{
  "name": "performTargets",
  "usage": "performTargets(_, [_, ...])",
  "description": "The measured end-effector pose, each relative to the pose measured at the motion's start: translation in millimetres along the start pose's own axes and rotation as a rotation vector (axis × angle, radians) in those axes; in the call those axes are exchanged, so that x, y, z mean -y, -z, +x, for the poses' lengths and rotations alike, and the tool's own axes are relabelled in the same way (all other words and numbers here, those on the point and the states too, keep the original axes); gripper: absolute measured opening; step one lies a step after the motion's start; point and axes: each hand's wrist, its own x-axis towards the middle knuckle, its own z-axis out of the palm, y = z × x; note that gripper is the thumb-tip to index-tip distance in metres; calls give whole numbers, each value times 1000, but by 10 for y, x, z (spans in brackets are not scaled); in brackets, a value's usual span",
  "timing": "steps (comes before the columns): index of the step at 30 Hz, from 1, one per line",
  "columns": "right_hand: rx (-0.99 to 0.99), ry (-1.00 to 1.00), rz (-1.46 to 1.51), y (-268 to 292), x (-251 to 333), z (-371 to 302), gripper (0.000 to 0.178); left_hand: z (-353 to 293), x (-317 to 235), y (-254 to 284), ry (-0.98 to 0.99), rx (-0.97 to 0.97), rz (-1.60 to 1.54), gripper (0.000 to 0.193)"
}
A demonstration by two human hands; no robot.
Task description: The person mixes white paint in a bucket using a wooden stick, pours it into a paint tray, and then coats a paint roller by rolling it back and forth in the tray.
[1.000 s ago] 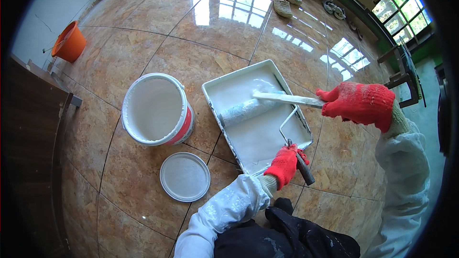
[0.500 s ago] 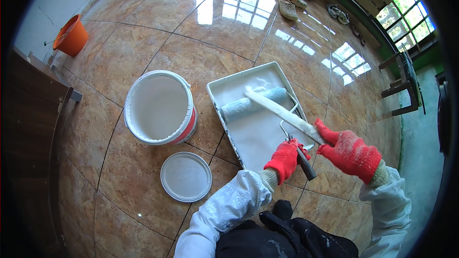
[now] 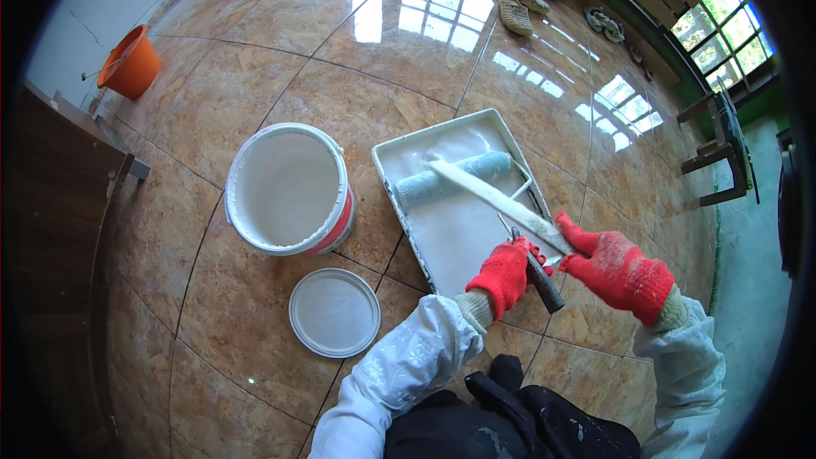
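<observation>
In my left hand (image 3: 501, 275), gloved in red, is the dark handle (image 3: 544, 287) of a paint roller. The roller's pale, paint-wet sleeve (image 3: 425, 188) lies across the far part of a white paint tray (image 3: 433, 130), which holds white paint. My right hand (image 3: 625, 278), in a matching red glove, is closed around the near end of a long flat stick (image 3: 501, 202) coated in white. The stick slants over the tray, and its far end is at the roller sleeve; whether it touches the nap is unclear.
Left of the tray stands a white bucket (image 3: 343, 223) with a red band and paint-smeared rim. Its round lid (image 3: 334, 313) lies on the tiles nearby. An orange pail (image 3: 131, 64) is by the far-left wall, dark furniture (image 3: 64, 255) stands left, and clogs (image 3: 515, 15) lie farther off.
The stick's far end has shifted slightly left along the roller sleeve. Both hands keep their grips, and the whole view has drifted a little.
</observation>
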Motion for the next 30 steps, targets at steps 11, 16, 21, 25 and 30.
performTargets(11, [-41,67,4,9,7,3,66,23,-16,29,-17,37,9,21])
performTargets(16, [-92,-9,-102,83,-24,22,66,39,54,29,-29,38,-9,22])
performTargets(21, [-62,1,69,-4,-93,-163,66,7,156,101,-26,78,42,22])
performTargets(25, [-96,-59,143,-82,-276,-300,66,-72,346,132,-27,112,64,22])
performTargets(30, [-96,27,172,-311,-313,-526,67,-142,564,186,21,104,111,23])
